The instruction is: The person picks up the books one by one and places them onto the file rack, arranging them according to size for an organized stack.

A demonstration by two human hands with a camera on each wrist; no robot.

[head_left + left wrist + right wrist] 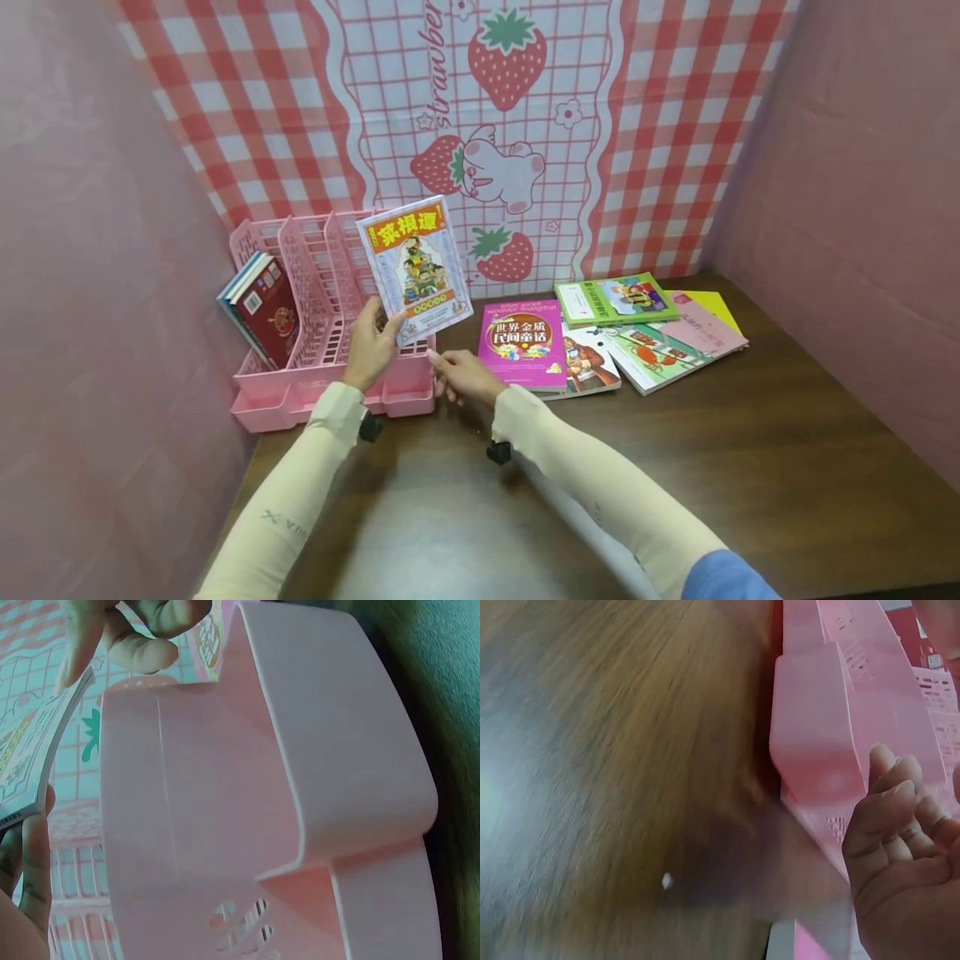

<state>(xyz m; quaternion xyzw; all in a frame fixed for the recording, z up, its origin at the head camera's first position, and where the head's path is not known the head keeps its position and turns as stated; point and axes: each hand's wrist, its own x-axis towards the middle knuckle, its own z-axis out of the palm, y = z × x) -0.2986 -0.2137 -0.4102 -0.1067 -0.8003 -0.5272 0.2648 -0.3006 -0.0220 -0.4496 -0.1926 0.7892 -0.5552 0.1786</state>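
In the head view my left hand grips a light-blue comic book by its lower left edge. The book is tilted, its yellow-on-red title facing me, in front of a pink desk file rack. The left wrist view shows the book's edge with fingers beneath it. Beside the rack's right end is my right hand, just below the held book. Its fingers are loosely curled with nothing between them in the right wrist view, where the rack's front bin shows nearby.
Several books lean in the rack's left slot, a dark red one in front. Right of the rack lie a magenta book partly over another book, a green book and a crab-cover book. A strawberry-print cloth hangs behind.
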